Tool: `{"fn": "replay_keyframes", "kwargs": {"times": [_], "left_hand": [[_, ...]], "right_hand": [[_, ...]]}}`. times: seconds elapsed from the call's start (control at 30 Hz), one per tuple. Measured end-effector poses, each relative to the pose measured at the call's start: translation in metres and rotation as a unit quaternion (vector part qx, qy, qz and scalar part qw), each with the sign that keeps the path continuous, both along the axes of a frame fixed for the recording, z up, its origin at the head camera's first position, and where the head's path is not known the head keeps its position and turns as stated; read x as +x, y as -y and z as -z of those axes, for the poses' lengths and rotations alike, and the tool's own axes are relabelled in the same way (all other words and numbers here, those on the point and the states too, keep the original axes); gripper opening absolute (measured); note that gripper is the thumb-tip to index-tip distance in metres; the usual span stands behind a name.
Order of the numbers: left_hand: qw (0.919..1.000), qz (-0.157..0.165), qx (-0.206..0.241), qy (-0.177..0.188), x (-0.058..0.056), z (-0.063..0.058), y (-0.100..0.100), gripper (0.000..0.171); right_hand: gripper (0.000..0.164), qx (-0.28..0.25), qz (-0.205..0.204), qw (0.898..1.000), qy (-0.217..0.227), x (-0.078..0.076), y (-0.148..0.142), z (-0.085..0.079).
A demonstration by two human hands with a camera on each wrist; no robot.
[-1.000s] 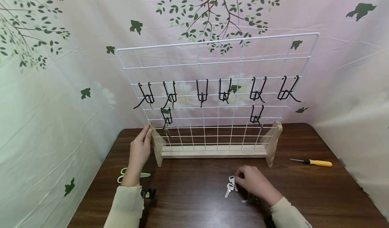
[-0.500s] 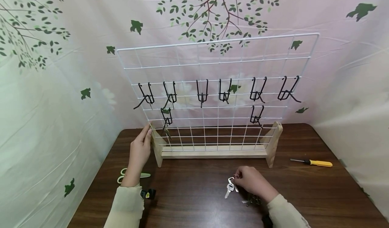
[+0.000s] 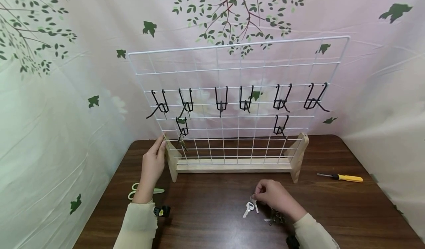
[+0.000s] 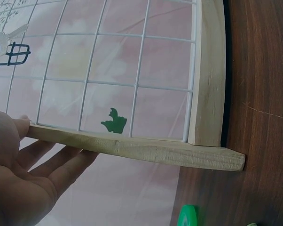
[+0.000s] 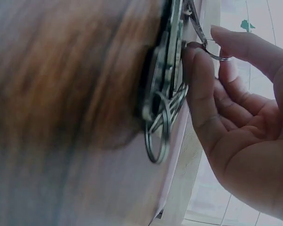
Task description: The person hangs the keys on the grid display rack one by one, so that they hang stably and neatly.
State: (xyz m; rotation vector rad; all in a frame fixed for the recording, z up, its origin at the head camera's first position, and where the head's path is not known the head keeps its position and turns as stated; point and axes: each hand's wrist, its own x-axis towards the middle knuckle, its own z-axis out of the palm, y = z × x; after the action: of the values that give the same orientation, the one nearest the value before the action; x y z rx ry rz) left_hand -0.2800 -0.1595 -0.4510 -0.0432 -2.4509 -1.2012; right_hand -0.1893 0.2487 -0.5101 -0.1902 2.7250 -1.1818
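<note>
My left hand (image 3: 153, 164) holds the left wooden upright (image 4: 132, 150) of a white wire grid rack, thumb on one side and fingers along the other. Low over the table in front of the rack, my right hand (image 3: 275, 195) pinches a key ring (image 5: 219, 58) between thumb and fingertips. Silver keys (image 3: 247, 210) on that ring hang below the fingers. Under the right wrist lies a cluster of more keys (image 3: 276, 217), partly hidden in the head view. Black hooks (image 3: 221, 105) sit along the grid; keys hang from some at the left.
Pale green scissors (image 3: 158, 191) lie beside my left forearm, partly covered by it. A yellow-handled screwdriver (image 3: 350, 177) lies on the brown table (image 3: 206, 208) at the right. Patterned cloth (image 3: 99, 131) hangs behind and at the sides.
My right hand has shifted slightly left and drawn its fingers onto the ring, so the keys hang lower from it. The left hand stays on the rack's upright.
</note>
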Motion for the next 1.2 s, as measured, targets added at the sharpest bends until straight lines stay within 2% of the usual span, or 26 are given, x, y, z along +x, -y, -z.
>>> {"fn": "replay_keyframes", "kwargs": {"times": [0.27,0.43,0.63,0.97,1.2], "left_hand": [[0.9999,0.000,-0.008,0.014,0.001,0.002,0.000,0.049],[0.9999,0.001,-0.008,0.011,0.002,0.003,0.000,0.049],[0.9999,-0.002,-0.011,0.001,0.002,0.002,-0.001,0.048],[1.0000,-0.002,-0.010,0.001,0.002,0.002,-0.002,0.047],[0.9997,-0.010,-0.021,-0.012,0.001,0.000,-0.003,0.046]], "right_hand": [[0.022,-0.106,-0.014,0.993,0.044,0.000,-0.003,0.001],[0.023,-0.145,-0.022,0.988,0.049,-0.001,-0.003,0.002],[0.024,-0.216,-0.031,0.975,0.038,-0.004,0.000,-0.003],[0.028,-0.247,-0.056,0.967,0.008,-0.003,0.009,-0.025],[0.022,-0.252,-0.059,0.965,-0.049,0.006,0.025,-0.052]]}}
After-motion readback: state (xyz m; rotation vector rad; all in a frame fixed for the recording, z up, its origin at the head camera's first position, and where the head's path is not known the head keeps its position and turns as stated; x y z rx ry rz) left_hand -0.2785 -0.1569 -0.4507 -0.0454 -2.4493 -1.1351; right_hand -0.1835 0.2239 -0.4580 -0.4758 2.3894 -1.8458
